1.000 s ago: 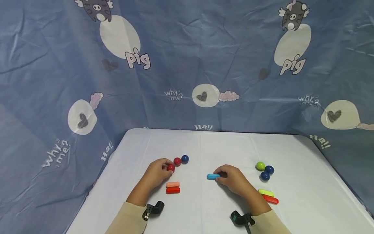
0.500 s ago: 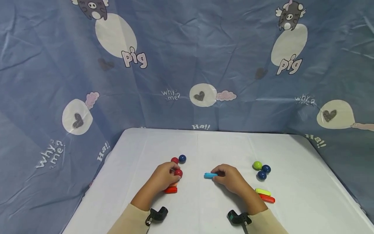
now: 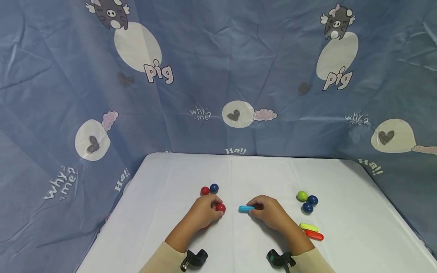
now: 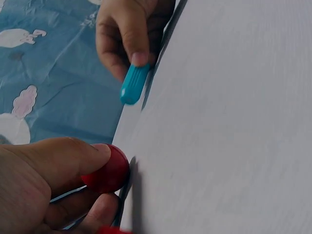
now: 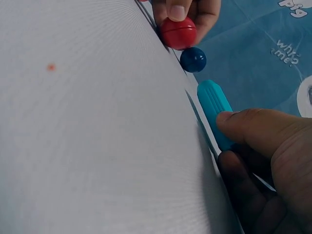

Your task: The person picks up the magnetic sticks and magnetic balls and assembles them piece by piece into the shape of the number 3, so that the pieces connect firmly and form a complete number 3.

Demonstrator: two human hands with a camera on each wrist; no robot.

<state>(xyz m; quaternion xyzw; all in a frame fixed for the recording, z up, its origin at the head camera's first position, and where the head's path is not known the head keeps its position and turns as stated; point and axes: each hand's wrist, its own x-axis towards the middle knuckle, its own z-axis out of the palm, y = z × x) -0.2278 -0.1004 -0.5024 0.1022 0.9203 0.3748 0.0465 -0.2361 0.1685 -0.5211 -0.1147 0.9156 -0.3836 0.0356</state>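
My left hand (image 3: 206,212) pinches a red ball (image 4: 111,170) between thumb and fingers, near the middle of the table. A seam runs around this ball in the right wrist view. Facing it from the right, my right hand (image 3: 268,212) holds a light blue ribbed stick (image 5: 214,113) by one end, its free end pointing left toward the ball. A gap of white table shows between ball and stick. Below the left hand, the red stick (image 3: 206,226) is mostly covered, and the salmon stick is hidden. Behind that hand sit another red ball (image 3: 205,190) and a dark blue ball (image 3: 214,188).
On the right of the white table (image 3: 252,174) lie a green ball (image 3: 302,195) and two dark blue balls (image 3: 307,207). Nearer are a yellow stick (image 3: 308,227) and a red-orange stick (image 3: 313,235). A blue printed cloth (image 3: 191,76) hangs behind the table.
The left hand has carried the red ball rightward and nearer, away from the other two balls, passing over the salmon and red sticks. The right hand keeps holding the blue stick in nearly the same place.
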